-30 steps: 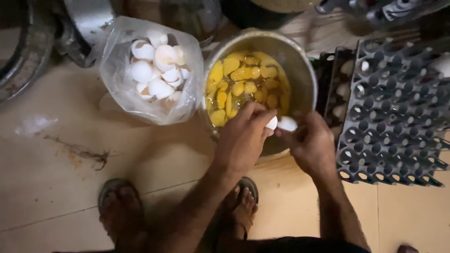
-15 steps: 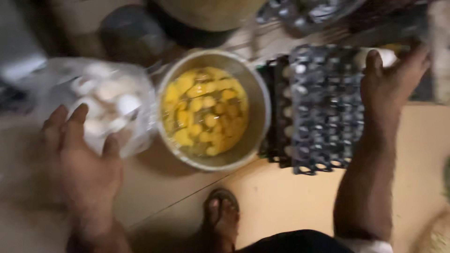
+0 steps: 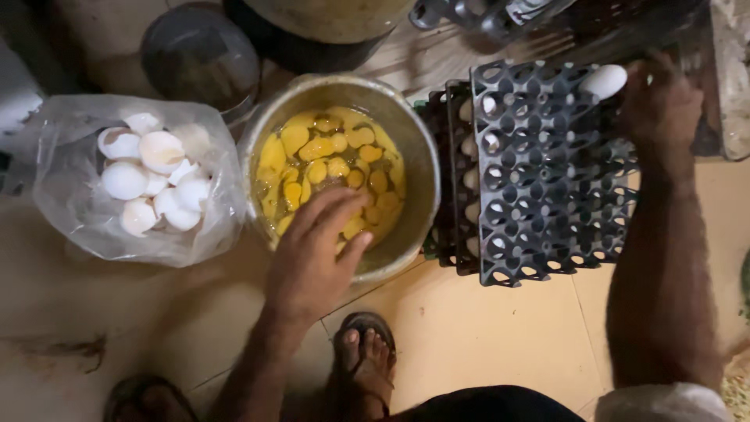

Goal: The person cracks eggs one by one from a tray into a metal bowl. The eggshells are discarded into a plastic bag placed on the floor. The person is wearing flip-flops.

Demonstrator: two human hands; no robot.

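Your sandalled foot [image 3: 366,353] nearest, just below metal bowl [image 3: 410,148]. Your left hand [image 3: 316,254] rests over bowl's near rim, fingers spread, holding nothing. Bowl holds many yellow yolks [image 3: 332,168] in raw egg. Left of bowl: clear plastic bag [image 3: 86,227] full of white eggshells [image 3: 152,184]. Right of bowl: stacked dark egg trays [image 3: 547,172]. Your right hand [image 3: 660,101] at trays' far corner, fingers closed round white egg [image 3: 603,80].

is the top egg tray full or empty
Nearly empty. The dark top egg tray shows open, hollow cells all over; the only egg on it sits at its far corner, by the right hand.
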